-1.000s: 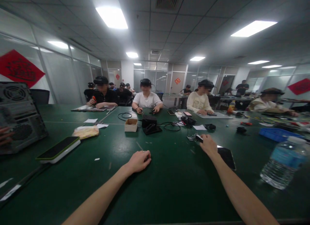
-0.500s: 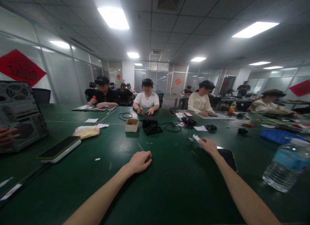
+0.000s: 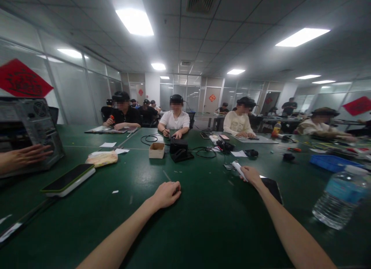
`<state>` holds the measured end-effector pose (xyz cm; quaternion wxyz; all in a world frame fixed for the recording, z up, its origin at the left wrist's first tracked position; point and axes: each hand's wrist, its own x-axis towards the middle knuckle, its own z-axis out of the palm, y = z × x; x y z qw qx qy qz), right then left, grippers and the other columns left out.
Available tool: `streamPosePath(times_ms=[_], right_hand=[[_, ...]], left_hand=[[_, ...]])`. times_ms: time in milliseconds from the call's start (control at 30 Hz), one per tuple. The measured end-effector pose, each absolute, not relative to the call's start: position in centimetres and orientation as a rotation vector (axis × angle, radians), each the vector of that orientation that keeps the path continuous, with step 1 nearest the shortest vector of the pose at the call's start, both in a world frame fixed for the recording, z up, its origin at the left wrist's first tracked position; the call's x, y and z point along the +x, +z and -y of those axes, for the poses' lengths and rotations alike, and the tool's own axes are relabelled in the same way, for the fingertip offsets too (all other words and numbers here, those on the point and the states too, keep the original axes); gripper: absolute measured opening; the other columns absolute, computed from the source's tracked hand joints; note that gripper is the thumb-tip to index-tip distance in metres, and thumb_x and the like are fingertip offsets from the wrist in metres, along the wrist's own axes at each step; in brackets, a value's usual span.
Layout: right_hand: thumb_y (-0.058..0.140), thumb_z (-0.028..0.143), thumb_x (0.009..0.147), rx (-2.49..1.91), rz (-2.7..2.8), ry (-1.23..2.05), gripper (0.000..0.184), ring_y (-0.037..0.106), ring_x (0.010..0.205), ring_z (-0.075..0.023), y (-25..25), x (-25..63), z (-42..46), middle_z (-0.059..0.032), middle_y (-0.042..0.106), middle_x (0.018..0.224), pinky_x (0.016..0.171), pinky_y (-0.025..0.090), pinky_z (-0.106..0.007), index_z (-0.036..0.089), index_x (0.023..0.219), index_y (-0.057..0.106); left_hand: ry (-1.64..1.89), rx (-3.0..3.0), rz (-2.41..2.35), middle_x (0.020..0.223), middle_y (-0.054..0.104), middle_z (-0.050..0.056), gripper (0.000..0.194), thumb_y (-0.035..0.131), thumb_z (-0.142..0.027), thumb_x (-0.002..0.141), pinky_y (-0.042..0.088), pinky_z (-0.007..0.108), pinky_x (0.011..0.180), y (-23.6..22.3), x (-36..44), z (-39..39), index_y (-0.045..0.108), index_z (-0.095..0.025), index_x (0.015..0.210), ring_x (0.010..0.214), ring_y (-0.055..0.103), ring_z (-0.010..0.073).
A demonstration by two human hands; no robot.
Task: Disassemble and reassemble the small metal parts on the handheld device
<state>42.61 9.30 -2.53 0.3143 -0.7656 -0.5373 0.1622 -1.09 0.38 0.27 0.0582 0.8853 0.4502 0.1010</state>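
Snugly, right fingers [image 3: 248, 172] clamped on white plastic piece [image 3: 239, 171], left fingers [image 3: 174, 190] curled together

view: head-worn, single | faces: forward, down across green workbench [image 3: 203, 222] | near: left hand [image 3: 166, 195], right hand [image 3: 252, 177], frame bottom

Frosted glass partitions [image 3: 72, 92] run along the room at 9 o'clock, one bearing a red diamond banner [image 3: 21, 79], and a pale door [image 3: 209, 100] stands at 12 o'clock. Fluorescent ceiling panels [image 3: 135, 22] light the long green workbench [image 3: 203, 238].
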Motion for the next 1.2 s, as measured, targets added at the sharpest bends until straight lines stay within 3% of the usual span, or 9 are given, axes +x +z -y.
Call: streamPosePath(times_ms=[167, 300, 433, 600, 800, 900, 1033, 1133, 1200], right_hand=[[0.048, 0.035, 0.085, -2.038, 1.494, 0.215, 0.034, 0.065, 0.076, -0.0227, -1.9, 41.6, -9.4, -0.0122, 0.069, 0.087, 0.071, 0.046, -0.03, 0.013, 0.108, 0.062], [0.054, 0.035, 0.081, -1.934, 1.788, -0.038, 0.037, 0.061, 0.096, -0.0236, -0.7, 38.0, -8.9, -0.0113, 0.065, 0.107, 0.082, 0.044, -0.029, 0.016, 0.112, 0.06], [0.054, 0.032, 0.081, -1.675, 2.101, -0.017, 0.036, 0.059, 0.095, -0.0206, 0.2, 31.4, -6.8, -0.0102, 0.061, 0.109, 0.085, 0.043, -0.029, 0.015, 0.112, 0.06], [0.057, 0.031, 0.081, -1.416, 2.33, 0.199, 0.03, 0.058, 0.088, -0.0181, 0.5, 23.3, -2.7, -0.0079, 0.062, 0.101, 0.076, 0.043, -0.026, 0.016, 0.105, 0.063], [0.061, 0.038, 0.08, -1.345, 2.342, 0.593, 0.034, 0.056, 0.068, -0.0132, 0.9, 19.8, 0.7, -0.0035, 0.066, 0.082, 0.058, 0.04, -0.021, 0.015, 0.105, 0.063], [0.057, 0.041, 0.084, -1.303, 2.287, 0.728, 0.033, 0.056, 0.066, -0.0127, 1.0, 19.9, 1.0, -0.0028, 0.066, 0.08, 0.058, 0.042, -0.021, 0.015, 0.104, 0.063], [0.05, 0.029, 0.088, -1.257, 2.243, 0.541, 0.026, 0.056, 0.07, -0.0138, 0.2, 20.3, 0.2, -0.0039, 0.064, 0.086, 0.064, 0.045, -0.024, 0.016, 0.108, 0.061], [0.049, 0.018, 0.084, -1.258, 2.229, 0.395, 0.035, 0.057, 0.079, -0.0161, -0.6, 20.2, -0.4, -0.0057, 0.061, 0.092, 0.073, 0.046, -0.027, 0.015, 0.119, 0.055], [0.047, 0.017, 0.085, -1.259, 2.269, 0.366, 0.032, 0.057, 0.087, -0.0178, -1.0, 20.1, -0.5, -0.0075, 0.059, 0.097, 0.078, 0.047, -0.028, 0.016, 0.116, 0.058]], left_hand=[[0.313, 2.685, -1.373, 0.085, 0.063, 0.002, 0.011, 0.045, -0.027, 0.089, 0.042, 0.027, 0.068, 0.0, -1.1, -0.5, 0.052, -0.021, 0.094, 0.081, 0.059, 0.0185], [0.305, 2.667, -1.38, 0.085, 0.062, 0.002, 0.011, 0.045, -0.028, 0.089, 0.042, 0.027, 0.069, 0.1, -1.1, -0.5, 0.052, -0.022, 0.095, 0.081, 0.059, 0.0185], [0.298, 2.652, -1.398, 0.087, 0.063, 0.003, 0.014, 0.045, -0.03, 0.089, 0.043, 0.028, 0.071, 0.4, -1.0, -0.3, 0.053, -0.022, 0.097, 0.083, 0.059, 0.0191], [0.329, 2.623, -1.43, 0.093, 0.064, 0.005, 0.025, 0.043, -0.041, 0.091, 0.044, 0.03, 0.071, 0.4, -0.8, -0.1, 0.051, -0.02, 0.103, 0.086, 0.06, 0.0209], [0.302, 2.653, -1.452, 0.097, 0.064, 0.006, 0.019, 0.035, -0.028, 0.095, 0.044, 0.029, 0.076, -0.1, -0.8, -0.6, 0.052, -0.02, 0.093, 0.089, 0.06, 0.0199], [0.317, 2.645, -1.432, 0.098, 0.064, 0.006, 0.02, 0.034, -0.028, 0.096, 0.044, 0.029, 0.076, -0.5, -0.9, -1.0, 0.052, -0.02, 0.095, 0.089, 0.06, 0.0197], [0.347, 2.65, -1.43, 0.097, 0.063, 0.006, 0.023, 0.032, -0.03, 0.096, 0.044, 0.029, 0.076, -0.8, -1.0, -1.1, 0.052, -0.02, 0.096, 0.088, 0.06, 0.0199], [0.336, 2.672, -1.421, 0.095, 0.063, 0.006, 0.028, 0.027, -0.029, 0.098, 0.044, 0.029, 0.076, -0.7, -0.9, -1.0, 0.053, -0.02, 0.097, 0.087, 0.06, 0.0201], [0.331, 2.681, -1.414, 0.094, 0.062, 0.006, 0.03, 0.025, -0.029, 0.098, 0.043, 0.029, 0.075, -0.5, -0.9, -0.8, 0.054, -0.02, 0.097, 0.085, 0.059, 0.0198]])
